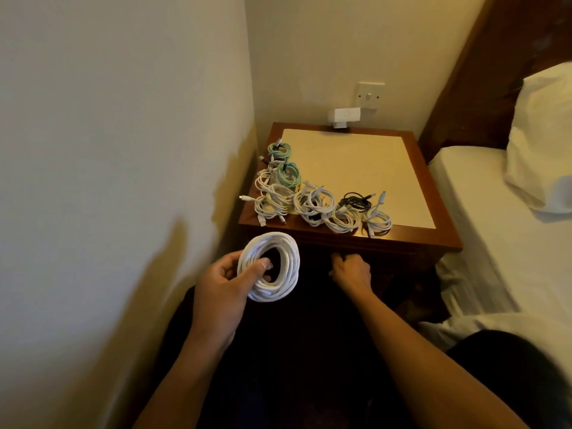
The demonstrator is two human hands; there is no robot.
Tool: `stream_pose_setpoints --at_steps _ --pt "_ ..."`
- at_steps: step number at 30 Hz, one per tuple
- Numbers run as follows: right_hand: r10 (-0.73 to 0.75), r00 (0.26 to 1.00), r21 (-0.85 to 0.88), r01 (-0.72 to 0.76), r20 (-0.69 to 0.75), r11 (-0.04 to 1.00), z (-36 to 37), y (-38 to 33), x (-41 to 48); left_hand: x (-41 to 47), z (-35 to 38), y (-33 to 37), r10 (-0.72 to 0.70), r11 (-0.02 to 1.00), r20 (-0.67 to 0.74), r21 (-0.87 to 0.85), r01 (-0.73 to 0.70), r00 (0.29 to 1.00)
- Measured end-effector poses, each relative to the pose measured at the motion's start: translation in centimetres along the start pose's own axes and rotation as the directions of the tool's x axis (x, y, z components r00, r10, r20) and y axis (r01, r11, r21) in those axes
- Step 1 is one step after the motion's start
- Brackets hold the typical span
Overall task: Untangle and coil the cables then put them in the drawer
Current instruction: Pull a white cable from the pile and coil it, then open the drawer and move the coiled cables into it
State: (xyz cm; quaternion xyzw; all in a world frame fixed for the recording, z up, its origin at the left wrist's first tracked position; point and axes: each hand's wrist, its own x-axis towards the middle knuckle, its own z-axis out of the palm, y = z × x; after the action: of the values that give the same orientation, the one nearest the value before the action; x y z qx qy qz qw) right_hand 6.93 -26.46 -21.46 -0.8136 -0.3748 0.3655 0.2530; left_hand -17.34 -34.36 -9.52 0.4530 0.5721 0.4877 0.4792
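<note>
My left hand (221, 283) grips a thick coil of white cable (283, 274), held in the air in front of the nightstand's left corner. My right hand (351, 269) is at the dark drawer front (399, 258) just under the tabletop edge, fingers curled; what they close on is lost in shadow. On the wooden nightstand (433, 193) lie several coiled cables: two teal coils (289, 173) at the left edge, white coils (314, 204) along the front, and a black coil (356, 201) among them.
A cream wall runs close along the left. A bed with white sheets (495, 236) and a pillow (544, 140) stands to the right of the nightstand. A wall switch (370, 96) and a white adapter (346, 116) sit behind the tabletop.
</note>
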Motion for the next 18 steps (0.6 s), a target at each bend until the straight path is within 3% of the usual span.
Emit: stream_pose_setpoints --at_steps 5,10,13,15,17,18 --pt "-0.004 0.998 0.063 0.000 0.061 0.998 0.1 4.5 -6.8 0.4 -1.2 0.3 0.021 0.999 -0.094 -0.034 -0.024 0.995" --pt "-0.063 0.979 -0.137 0.091 0.195 0.986 -0.6 7.1 -11.5 0.2 -1.3 0.7 0.044 0.997 -0.131 -0.054 -0.051 0.990" --pt "-0.121 0.956 -0.355 0.215 0.267 0.910 -3.0 4.8 -12.4 -0.3 -1.3 1.3 0.063 0.995 -0.142 -0.065 -0.073 0.988" --pt "-0.271 0.942 -0.397 0.330 0.198 0.856 -4.8 2.9 -12.5 -0.5 -1.5 1.8 0.074 0.995 -0.146 -0.053 -0.082 0.987" --pt "-0.440 0.884 -0.506 0.456 0.161 0.732 -5.8 1.4 -11.7 -0.6 -1.6 2.4 0.088 0.994 -0.156 -0.055 -0.098 0.984" --pt "-0.450 0.865 -0.564 0.490 0.221 0.665 -5.9 1.0 -11.4 -0.6 -1.6 2.6 0.095 0.993 -0.158 -0.055 -0.105 0.983"
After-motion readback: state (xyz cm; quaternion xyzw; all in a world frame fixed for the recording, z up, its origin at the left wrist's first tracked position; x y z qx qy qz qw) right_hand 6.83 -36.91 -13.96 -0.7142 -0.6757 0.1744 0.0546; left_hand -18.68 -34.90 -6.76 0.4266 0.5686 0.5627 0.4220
